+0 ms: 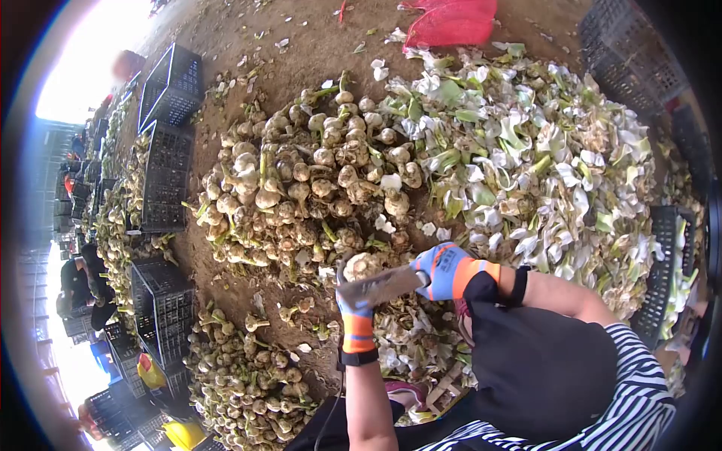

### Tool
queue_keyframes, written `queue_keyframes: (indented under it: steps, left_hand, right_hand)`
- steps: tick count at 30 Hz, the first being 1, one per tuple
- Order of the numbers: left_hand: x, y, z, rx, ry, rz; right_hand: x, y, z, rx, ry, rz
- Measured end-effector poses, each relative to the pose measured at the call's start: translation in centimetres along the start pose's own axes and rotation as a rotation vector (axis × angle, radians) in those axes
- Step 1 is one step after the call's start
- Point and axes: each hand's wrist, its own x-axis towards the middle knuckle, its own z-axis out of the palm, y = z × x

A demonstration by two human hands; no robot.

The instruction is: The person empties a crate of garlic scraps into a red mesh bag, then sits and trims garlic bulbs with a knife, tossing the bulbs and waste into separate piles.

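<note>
My left hand [353,304] grips a bulb [363,264] at the near edge of the heap [301,188], and my right hand [449,270], fist shut on the knife [383,286], lays the blade crosswise just under that bulb.

We've got blue gloves w/ orange cuffs on left hand [356,304] & right hand [449,269], black straps [519,286] at both wrists. Sleeves [639,376]: short, black & white stripes; black apron [541,368] over our front.
</note>
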Motion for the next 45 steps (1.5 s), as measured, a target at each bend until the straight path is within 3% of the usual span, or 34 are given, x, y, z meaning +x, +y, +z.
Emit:
queue_keyframes:
  steps: [2,3,6,9,12,17,21,23,24,25,26,27,29,30,31,32,34,35,36,37,41,43,45]
  left_hand:
    - [-1.4,0.4,0.3,-0.045,0.099,0.008]
    - [-2.3,0.3,0.7,0.277,0.135,0.060]
    - [-1.2,-3.2,-3.5,0.197,0.178,0.019]
    - [-2.1,-1.1,-1.2,0.155,0.154,-0.091]
    - [-3.0,0.3,0.5,0.293,0.126,-0.030]
    - [-4.6,3.7,3.9,0.770,0.015,0.283]
    - [-4.7,3.9,3.3,0.721,0.029,0.250]
    - [-5.4,6.0,5.0,0.932,0.092,0.131]
    - [-6.2,7.8,6.9,1.079,0.128,0.091]
    - [-6.9,9.1,8.6,1.112,0.105,0.254]
    - [-6.5,8.7,8.3,1.013,0.135,0.242]
    - [-6.7,8.2,7.4,0.921,0.168,0.206]
    - [-6.1,8.6,6.5,1.277,0.209,0.385]
    - [-5.4,7.8,5.2,1.340,0.197,0.479]
    - [-4.9,6.8,4.0,1.227,0.202,0.419]
    - [-4.9,6.2,3.4,1.096,0.224,0.289]
    - [-5.5,7.4,5.3,0.830,0.160,0.084]
    - [-4.5,3.4,1.3,0.665,0.159,0.107]
    - [-3.6,-0.4,-2.7,0.501,0.156,0.129]
    - [-4.4,0.8,-1.0,0.793,0.161,0.348]
    - [-5.1,2.5,0.3,0.820,0.095,0.382]
    - [-5.6,3.1,1.4,0.554,0.267,0.066]
    - [-5.5,2.5,0.6,0.581,0.271,0.140]
  right_hand:
    - [0.0,-1.2,-0.5,-0.078,-0.051,-0.038]
    - [-0.1,-1.8,-1.0,-0.155,-0.102,-0.079]
    - [0.0,-2.1,-1.0,-0.149,-0.128,-0.101]
    - [0.2,-2.3,-0.9,-0.126,-0.118,-0.131]
    - [0.6,-2.0,-0.4,-0.128,-0.160,-0.133]
    - [1.5,-1.6,1.0,-0.182,-0.172,-0.094]
    - [1.9,-1.7,1.3,-0.165,-0.136,-0.115]
    - [2.5,-1.2,1.4,-0.216,-0.167,-0.051]
    - [3.8,2.5,2.7,-0.023,-0.003,0.071]
    - [4.4,6.0,2.9,-0.086,0.054,0.241]
    - [4.5,8.1,3.8,-0.047,0.141,0.322]
    - [4.0,8.2,3.9,0.023,0.279,0.242]
    - [2.9,4.8,2.4,0.323,0.239,0.310]
    - [3.3,4.1,2.6,0.409,0.283,0.212]
    - [3.3,3.0,3.8,0.504,0.308,0.119]
    - [2.2,0.8,2.8,0.386,0.335,0.008]
    - [1.7,-1.6,2.1,0.196,0.148,-0.133]
    - [1.9,-2.5,1.6,0.080,0.015,-0.167]
    - [1.9,-3.0,1.0,0.079,0.019,-0.166]
    - [1.9,-3.4,0.6,-0.039,-0.066,-0.192]
    - [1.9,-3.6,0.2,-0.212,-0.204,-0.223]
    - [2.3,-3.1,0.9,-0.246,-0.177,-0.228]
    - [2.5,-3.1,1.2,-0.244,-0.230,-0.180]
